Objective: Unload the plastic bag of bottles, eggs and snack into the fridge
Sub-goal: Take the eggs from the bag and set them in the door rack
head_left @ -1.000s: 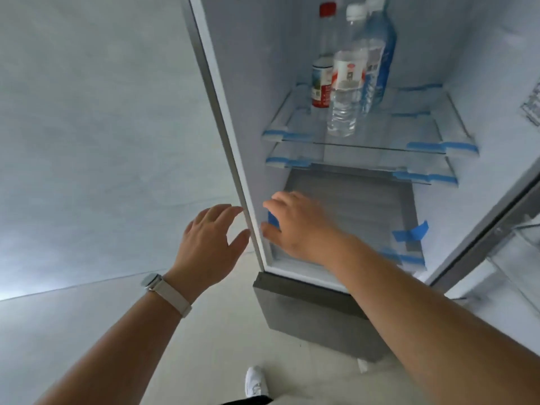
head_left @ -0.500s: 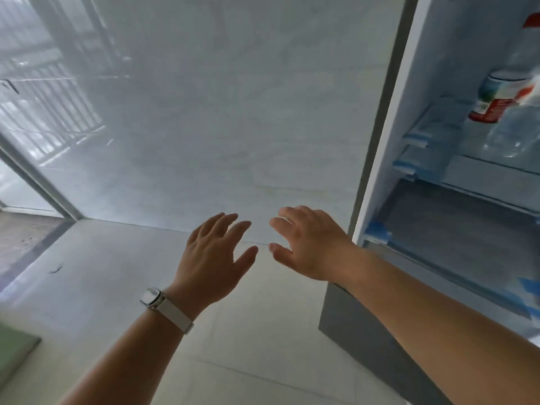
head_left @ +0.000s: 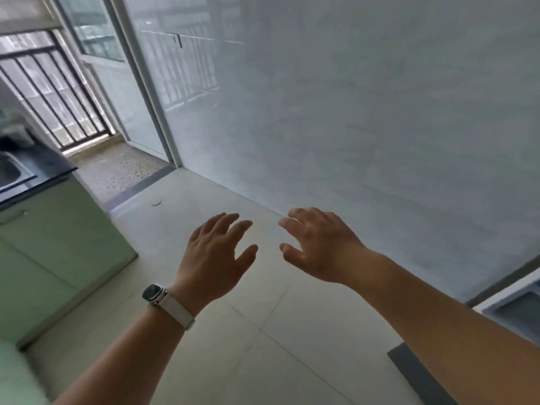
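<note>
Left hand [head_left: 216,258] hovering above the floor [head_left: 263,340], fingers spreading open and holding nothing, right hand [head_left: 320,247] just beside it doing likewise, fridge [head_left: 517,308] showing only a corner at right edge, sink [head_left: 11,171] sitting in the dark surface [head_left: 49,168] far left

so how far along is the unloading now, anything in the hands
Done: the fridge, now only a sliver at right, had three bottles on a shelf a second ago, so those look stowed. In hand: nothing; the left hand and right hand are both open and empty. Left: probably eggs and snack, but neither they nor the bag is in view, so I cannot tell.
</note>
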A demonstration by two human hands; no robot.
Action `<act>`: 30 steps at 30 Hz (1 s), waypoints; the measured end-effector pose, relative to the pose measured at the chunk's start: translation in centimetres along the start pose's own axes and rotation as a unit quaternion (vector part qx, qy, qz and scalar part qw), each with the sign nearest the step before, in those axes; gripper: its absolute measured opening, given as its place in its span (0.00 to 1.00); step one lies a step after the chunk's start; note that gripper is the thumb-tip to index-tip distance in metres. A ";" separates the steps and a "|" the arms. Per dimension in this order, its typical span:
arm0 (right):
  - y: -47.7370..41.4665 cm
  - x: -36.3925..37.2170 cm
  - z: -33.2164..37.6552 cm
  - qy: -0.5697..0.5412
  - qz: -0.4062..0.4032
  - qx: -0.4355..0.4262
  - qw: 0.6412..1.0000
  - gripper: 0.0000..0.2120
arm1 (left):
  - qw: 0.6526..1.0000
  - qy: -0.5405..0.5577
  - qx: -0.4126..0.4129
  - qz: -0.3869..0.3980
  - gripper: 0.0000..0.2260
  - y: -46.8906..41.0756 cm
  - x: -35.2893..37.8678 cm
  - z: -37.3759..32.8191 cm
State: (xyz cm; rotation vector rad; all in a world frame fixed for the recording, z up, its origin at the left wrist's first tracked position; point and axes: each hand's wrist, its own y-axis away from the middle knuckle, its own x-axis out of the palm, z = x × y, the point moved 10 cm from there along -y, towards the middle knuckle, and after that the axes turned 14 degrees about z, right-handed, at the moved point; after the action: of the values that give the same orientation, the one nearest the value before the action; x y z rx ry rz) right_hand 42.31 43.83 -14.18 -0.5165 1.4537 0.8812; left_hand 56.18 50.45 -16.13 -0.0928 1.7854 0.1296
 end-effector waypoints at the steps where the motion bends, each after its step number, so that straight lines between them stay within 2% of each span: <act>1: -1.3 -0.1 1.7 0.005 0.002 -0.013 1.000 0.25 | 1.000 0.003 -0.013 -0.006 0.29 0.7 -0.4 1.9; 9: -9.3 -0.4 14.9 0.041 0.017 -0.145 0.988 0.26 | 0.990 0.015 -0.138 -0.038 0.28 8.0 -2.7 15.2; 19: -17.4 1.4 29.6 0.069 0.044 -0.329 0.941 0.26 | 0.945 0.031 -0.321 -0.056 0.28 17.4 -3.7 26.6; 30: -30.9 -1.4 38.9 0.060 0.054 -0.456 0.886 0.26 | 0.886 0.001 -0.460 -0.065 0.28 16.0 -8.2 37.2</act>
State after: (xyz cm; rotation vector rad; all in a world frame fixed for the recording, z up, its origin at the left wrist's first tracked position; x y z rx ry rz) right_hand 90.69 55.03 -15.54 -1.2064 1.1083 1.6499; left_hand 91.84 71.40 -15.48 -0.8895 1.5735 0.8727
